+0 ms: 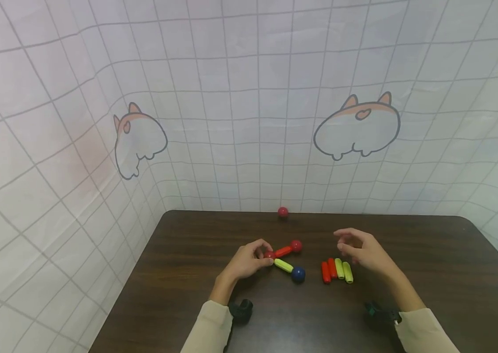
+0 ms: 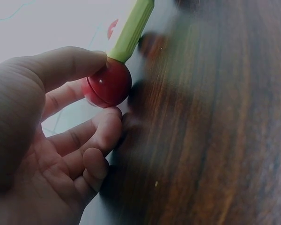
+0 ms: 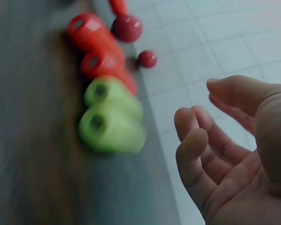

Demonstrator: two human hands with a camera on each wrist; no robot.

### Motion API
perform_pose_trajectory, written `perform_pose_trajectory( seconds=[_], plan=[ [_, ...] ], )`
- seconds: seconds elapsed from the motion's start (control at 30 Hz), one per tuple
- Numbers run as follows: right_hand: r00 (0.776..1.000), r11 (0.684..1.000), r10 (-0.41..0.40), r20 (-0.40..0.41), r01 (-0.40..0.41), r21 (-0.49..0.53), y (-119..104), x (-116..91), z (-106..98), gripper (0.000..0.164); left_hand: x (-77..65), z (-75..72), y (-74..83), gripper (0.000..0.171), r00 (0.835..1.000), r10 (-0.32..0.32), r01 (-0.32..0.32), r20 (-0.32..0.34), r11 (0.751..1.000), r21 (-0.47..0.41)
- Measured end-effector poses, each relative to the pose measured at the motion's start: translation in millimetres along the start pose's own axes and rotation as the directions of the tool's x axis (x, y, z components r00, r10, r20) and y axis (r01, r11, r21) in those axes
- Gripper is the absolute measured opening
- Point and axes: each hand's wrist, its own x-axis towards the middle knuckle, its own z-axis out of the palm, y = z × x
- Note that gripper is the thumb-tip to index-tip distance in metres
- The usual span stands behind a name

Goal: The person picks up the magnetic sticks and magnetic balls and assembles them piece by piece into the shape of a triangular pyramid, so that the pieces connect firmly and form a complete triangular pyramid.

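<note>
My left hand (image 1: 249,260) pinches a red ball (image 2: 110,84) between thumb and fingers, low over the table. From that ball a yellow-green rod (image 1: 283,265) runs to a blue ball (image 1: 298,274). A red rod (image 1: 282,252) leads from the held ball to a second red ball (image 1: 296,246). To the right, two loose red rods (image 1: 326,272) and two yellow-green rods (image 1: 348,272) lie side by side. Beyond them my right hand (image 1: 365,252) hovers with loosely bent fingers, holding nothing. In the right wrist view, holes show in the rods' ends.
A single red ball (image 1: 283,212) sits at the far edge of the dark wooden table (image 1: 178,284). White grid-patterned cloth (image 1: 240,122) hangs behind the table and along its left side.
</note>
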Motion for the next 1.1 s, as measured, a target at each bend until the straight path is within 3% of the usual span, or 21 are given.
perform_pose_trajectory(
  seconds=[0.2, 0.43, 0.67, 1.1],
  plan=[
    [0.998, 0.993, 0.056, 0.043, -0.051, -0.103, 13, -19, -8, 0.041, -0.6, -0.5, -0.4, 0.022, 1.000, 0.006, -0.006, -0.007, 1.000, 0.003],
    [0.989, 0.986, 0.100, 0.111, -0.084, -0.142, 16, -25, -6, 0.042, -1.1, -1.1, -1.2, 0.023, 1.000, 0.001, -0.001, -0.013, 1.000, -0.002],
    [0.989, 0.974, 0.138, 0.054, -0.125, -0.189, 19, -25, -9, 0.037, -0.3, 0.5, -1.9, 0.022, 1.000, -0.005, 0.005, -0.008, 1.000, -0.006],
    [0.986, 0.954, 0.161, 0.053, -0.141, -0.263, 19, -25, -10, 0.042, 0.0, 1.3, -0.3, 0.022, 1.000, -0.007, 0.007, -0.007, 1.000, -0.005]
  ],
)
